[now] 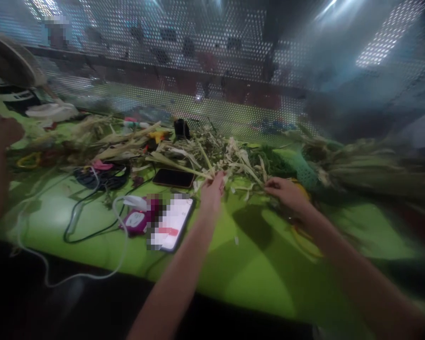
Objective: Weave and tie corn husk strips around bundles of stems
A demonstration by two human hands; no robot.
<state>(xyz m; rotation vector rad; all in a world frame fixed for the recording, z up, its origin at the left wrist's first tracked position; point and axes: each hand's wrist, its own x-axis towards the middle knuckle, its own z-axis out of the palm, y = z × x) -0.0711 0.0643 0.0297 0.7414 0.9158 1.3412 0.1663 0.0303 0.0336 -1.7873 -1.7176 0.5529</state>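
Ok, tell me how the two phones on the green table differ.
The dark phone has its screen off and black; the lit phone shows a bright white screen. The dark phone lies farther back, against the pale leaf strips; the lit phone lies nearer the table's front edge, left of the left hand. Both lie flat, face up.

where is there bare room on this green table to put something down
The widest bare patch of the bright green tabletop lies along the near edge between the left hand and right hand. Another lies far left, beside the white cable. Crowded: the pale leaf strips along the back, and around the lit phone and dark phone.
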